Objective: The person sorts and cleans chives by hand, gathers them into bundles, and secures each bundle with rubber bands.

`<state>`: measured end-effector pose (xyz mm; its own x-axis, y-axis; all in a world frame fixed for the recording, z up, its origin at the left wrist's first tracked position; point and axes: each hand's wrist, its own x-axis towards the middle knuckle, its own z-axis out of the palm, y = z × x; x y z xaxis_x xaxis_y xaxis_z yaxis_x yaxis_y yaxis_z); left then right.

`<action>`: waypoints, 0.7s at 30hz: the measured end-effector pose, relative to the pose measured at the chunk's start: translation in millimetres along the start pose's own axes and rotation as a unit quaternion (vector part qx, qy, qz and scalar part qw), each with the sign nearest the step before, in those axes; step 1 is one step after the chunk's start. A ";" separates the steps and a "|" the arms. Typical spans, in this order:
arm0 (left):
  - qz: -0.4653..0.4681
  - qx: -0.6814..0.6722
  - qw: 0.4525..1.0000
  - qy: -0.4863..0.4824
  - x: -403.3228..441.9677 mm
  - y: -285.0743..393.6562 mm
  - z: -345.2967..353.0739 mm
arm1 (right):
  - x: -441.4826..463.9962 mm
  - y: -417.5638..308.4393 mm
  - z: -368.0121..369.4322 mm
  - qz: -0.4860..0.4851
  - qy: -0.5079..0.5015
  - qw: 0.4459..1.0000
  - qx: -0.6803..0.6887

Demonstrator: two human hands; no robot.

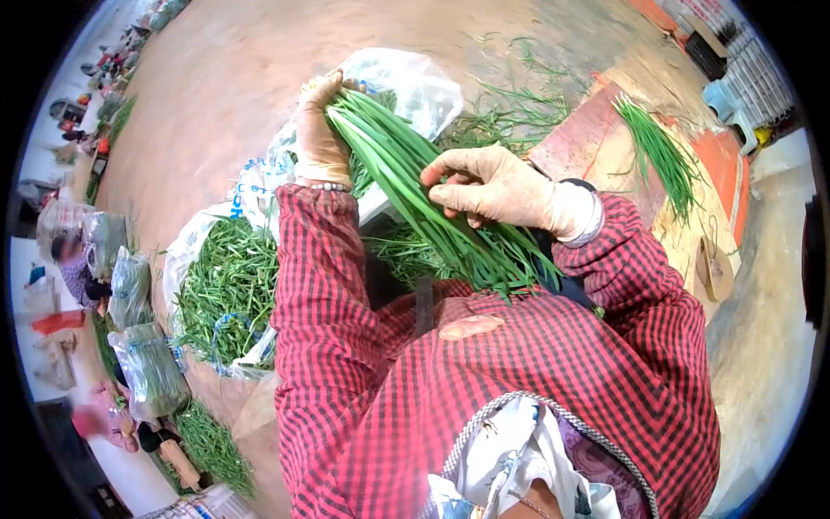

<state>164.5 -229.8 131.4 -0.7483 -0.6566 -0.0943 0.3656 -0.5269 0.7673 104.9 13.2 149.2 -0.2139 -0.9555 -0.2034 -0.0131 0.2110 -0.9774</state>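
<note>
My left hand (322, 134), in a pale glove with a beaded bracelet at the wrist, is closed around the pale ends of a bunch of green chives (389, 147). The long leaves slant down to the right, toward my lap. Against the side of the bunch is my gloved right hand (493, 186), its fingers curled and the thumb drawn in toward them. Whatever its fingertips may pinch is too small to make out. Under the bunch, more loose greens (406, 251) show between my arms.
A plastic bag (177, 259) full of cut greens stands at left, another clear bag (415, 82) beyond my left hand. On a board (588, 143) at right lies a smaller chive bunch (661, 156). Scattered leaves (527, 104) cover the floor. Other people (78, 268) sit among bags at far left.
</note>
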 end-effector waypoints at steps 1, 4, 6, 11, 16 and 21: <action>0.012 0.000 1.000 0.004 -6.5 2.7 3.0 | 4.9 4.3 4.6 -0.020 0.021 0.999 -0.014; 0.021 -0.006 1.000 -0.016 -12.4 10.9 7.2 | 21.8 13.9 13.2 -0.163 0.096 0.968 -0.162; 0.038 -0.015 0.999 -0.005 -12.0 15.3 6.6 | 23.9 0.5 19.7 -0.159 0.133 0.948 -0.240; 0.109 0.040 0.993 -0.003 -8.0 40.9 -17.6 | 14.9 9.0 5.7 -0.107 -0.087 0.945 -0.298; 0.098 0.038 0.994 -0.015 -19.9 44.6 -21.1 | 15.6 9.2 -8.6 -0.038 0.100 0.989 -0.106; 0.063 0.068 0.994 -0.060 -33.7 14.6 7.6 | 52.7 -30.2 23.4 -0.308 0.203 0.900 -0.234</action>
<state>190.9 -211.3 150.6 -0.7649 -0.6395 0.0778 0.3882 -0.3611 0.8479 116.9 -48.4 166.7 -0.3635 -0.7870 0.4985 -0.6401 -0.1778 -0.7474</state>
